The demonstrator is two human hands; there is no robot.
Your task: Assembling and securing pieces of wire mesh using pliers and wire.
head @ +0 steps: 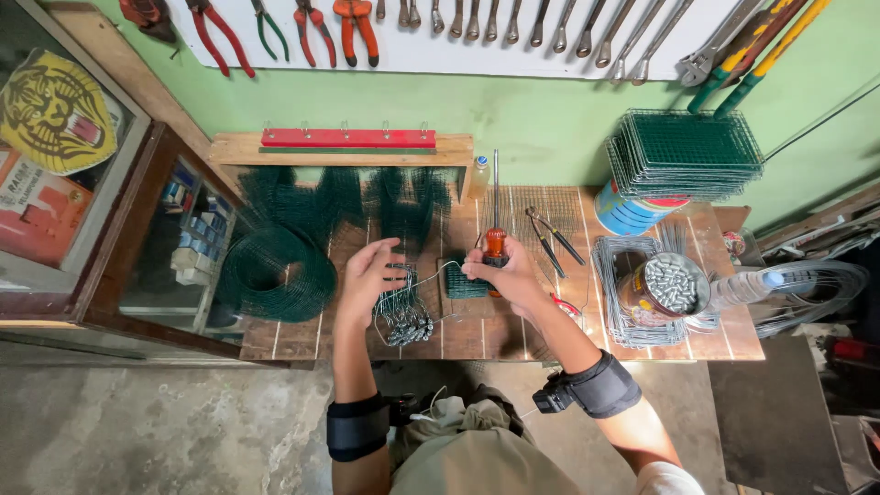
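Two hands work over the wooden bench (697,344). The right hand (506,273) grips an orange-handled screwdriver (495,240), shaft upright, fingers closed round the handle. The left hand (368,273) hovers with fingers spread above a bundle of thin wire hooks (403,312). These look light, springy and prone to tangle, best pinched at the bunched ends. A small green mesh piece (466,286), stiff though bendable, seems to lie under the right hand.
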